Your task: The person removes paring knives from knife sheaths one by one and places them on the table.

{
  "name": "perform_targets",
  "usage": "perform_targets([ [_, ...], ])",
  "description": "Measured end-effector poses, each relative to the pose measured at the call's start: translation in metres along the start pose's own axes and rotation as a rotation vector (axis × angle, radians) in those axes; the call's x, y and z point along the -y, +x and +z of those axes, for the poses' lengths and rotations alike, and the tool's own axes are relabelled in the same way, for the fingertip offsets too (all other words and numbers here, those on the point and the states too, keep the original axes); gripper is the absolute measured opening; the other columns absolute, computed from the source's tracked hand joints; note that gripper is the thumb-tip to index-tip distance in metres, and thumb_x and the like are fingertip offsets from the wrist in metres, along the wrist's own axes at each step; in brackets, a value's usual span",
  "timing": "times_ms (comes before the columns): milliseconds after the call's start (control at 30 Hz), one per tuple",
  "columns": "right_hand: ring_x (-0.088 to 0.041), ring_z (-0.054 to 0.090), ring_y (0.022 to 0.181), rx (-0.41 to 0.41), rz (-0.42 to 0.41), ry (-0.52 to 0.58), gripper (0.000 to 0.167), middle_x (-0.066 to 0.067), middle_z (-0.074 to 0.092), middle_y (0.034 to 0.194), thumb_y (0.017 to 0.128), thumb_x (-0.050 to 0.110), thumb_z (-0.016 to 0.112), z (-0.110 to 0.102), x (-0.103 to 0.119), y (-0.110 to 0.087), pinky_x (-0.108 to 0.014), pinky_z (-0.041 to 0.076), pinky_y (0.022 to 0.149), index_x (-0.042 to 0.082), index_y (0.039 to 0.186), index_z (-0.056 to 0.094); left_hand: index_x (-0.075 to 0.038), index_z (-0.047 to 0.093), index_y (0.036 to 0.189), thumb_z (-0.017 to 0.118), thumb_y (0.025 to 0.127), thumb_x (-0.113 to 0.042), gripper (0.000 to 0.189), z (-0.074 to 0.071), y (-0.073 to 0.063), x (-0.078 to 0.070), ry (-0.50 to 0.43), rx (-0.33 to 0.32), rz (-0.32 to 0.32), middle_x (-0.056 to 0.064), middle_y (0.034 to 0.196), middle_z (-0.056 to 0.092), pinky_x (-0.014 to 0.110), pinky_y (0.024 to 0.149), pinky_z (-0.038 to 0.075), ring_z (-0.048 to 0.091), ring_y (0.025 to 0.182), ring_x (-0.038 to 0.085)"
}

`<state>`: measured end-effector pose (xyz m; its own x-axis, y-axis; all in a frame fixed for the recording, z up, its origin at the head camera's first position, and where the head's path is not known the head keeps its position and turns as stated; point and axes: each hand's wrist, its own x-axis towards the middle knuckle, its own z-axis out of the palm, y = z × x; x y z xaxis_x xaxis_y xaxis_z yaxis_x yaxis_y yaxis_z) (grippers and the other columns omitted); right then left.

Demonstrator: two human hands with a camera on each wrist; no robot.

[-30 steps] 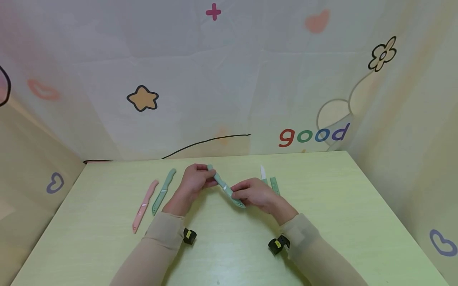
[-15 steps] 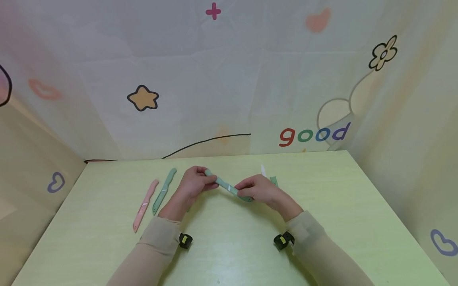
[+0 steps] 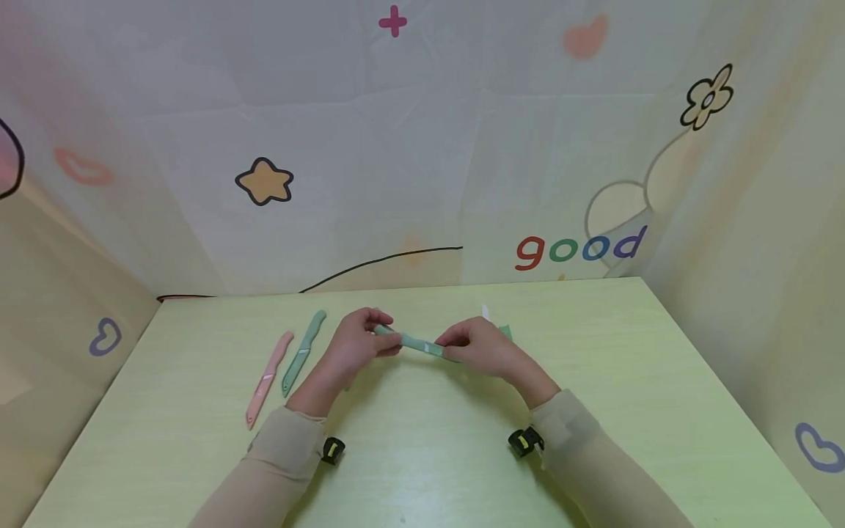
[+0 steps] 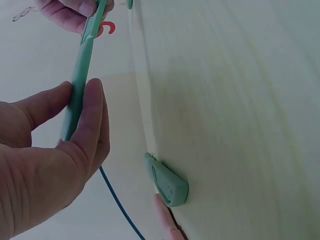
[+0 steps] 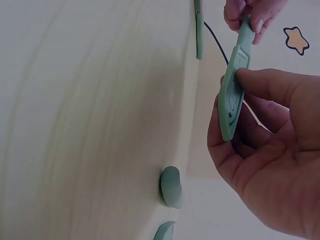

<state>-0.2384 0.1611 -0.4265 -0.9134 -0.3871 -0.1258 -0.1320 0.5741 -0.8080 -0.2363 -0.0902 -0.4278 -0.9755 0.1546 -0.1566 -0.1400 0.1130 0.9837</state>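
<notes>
In the head view, a green knife in its matching sheath (image 3: 421, 345) is held between my two hands above the table. My left hand (image 3: 356, 339) grips its handle (image 4: 80, 82) between thumb and fingers. My right hand (image 3: 483, 347) pinches the sheath (image 5: 232, 95), thumb on one face and fingers behind. Sheath and handle meet end to end, and no blade shows between them. Past the right hand lie a bare white knife blade (image 3: 485, 312) and a loose green sheath (image 3: 505, 332), both largely hidden by that hand.
Left of my left hand, a pink sheathed knife (image 3: 269, 380) and a green sheathed knife (image 3: 304, 353) lie side by side on the pale table (image 3: 422, 455). A small green piece (image 3: 348, 386) peeks out beside the left wrist. A printed curtain (image 3: 396, 161) stands behind.
The held knife has swung from a steep slant to nearly level, its handle end lowering and its sheath end rising. My right hand has shifted slightly up and right; both hands keep their hold.
</notes>
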Motion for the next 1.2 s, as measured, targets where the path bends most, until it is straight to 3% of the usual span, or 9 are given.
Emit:
perform_targets([
  [233,-0.021,0.058,0.085,-0.042,-0.027,-0.135,0.013,0.002,0.071,0.097,0.101,0.009,0.073,0.003,0.008,-0.001,-0.033,0.054,0.077,0.011,0.111,0.081,0.005,0.065,0.125,0.077,0.096,-0.002,0.033,0.000,-0.006,0.000,0.260,-0.006,0.117,0.014,0.103,0.069,0.033,0.078,0.062,0.076,0.088,0.030],
  [433,-0.018,0.059,0.083,-0.090,-0.118,-0.220,0.013,0.002,0.072,0.097,0.101,0.007,0.072,0.005,0.011,-0.003,-0.033,0.054,0.076,0.008,0.111,0.081,-0.002,0.072,0.124,0.080,0.094,-0.008,0.031,0.000,-0.009,-0.003,0.471,-0.039,0.203,0.005,0.097,0.069,0.032,0.070,0.052,0.067,0.079,0.018],
  [833,-0.016,0.059,0.084,-0.179,-0.279,-0.409,0.014,0.000,0.072,0.096,0.099,0.004,0.074,0.008,0.016,-0.003,-0.034,0.053,0.079,0.006,0.111,0.081,-0.004,0.075,0.128,0.080,0.095,-0.007,0.033,0.005,-0.012,-0.005,0.713,-0.059,0.353,0.004,0.100,0.067,0.037,0.079,0.054,0.063,0.087,0.020],
  [1067,-0.022,0.063,0.092,-0.240,-0.360,-0.523,0.015,-0.003,0.074,0.100,0.099,0.003,0.073,0.009,0.018,-0.002,-0.038,0.056,0.085,0.005,0.112,0.081,-0.009,0.076,0.129,0.080,0.096,-0.009,0.033,0.009,-0.012,-0.008,0.890,-0.061,0.394,0.003,0.100,0.065,0.036,0.076,0.054,0.066,0.089,0.019],
  [1200,-0.024,0.063,0.093,-0.279,-0.410,-0.581,0.015,-0.004,0.073,0.101,0.098,0.001,0.074,0.010,0.018,-0.003,-0.037,0.057,0.085,0.005,0.112,0.080,-0.010,0.079,0.124,0.080,0.095,-0.008,0.029,0.010,-0.011,-0.008,0.989,-0.077,0.458,0.003,0.098,0.065,0.036,0.074,0.055,0.065,0.086,0.020],
])
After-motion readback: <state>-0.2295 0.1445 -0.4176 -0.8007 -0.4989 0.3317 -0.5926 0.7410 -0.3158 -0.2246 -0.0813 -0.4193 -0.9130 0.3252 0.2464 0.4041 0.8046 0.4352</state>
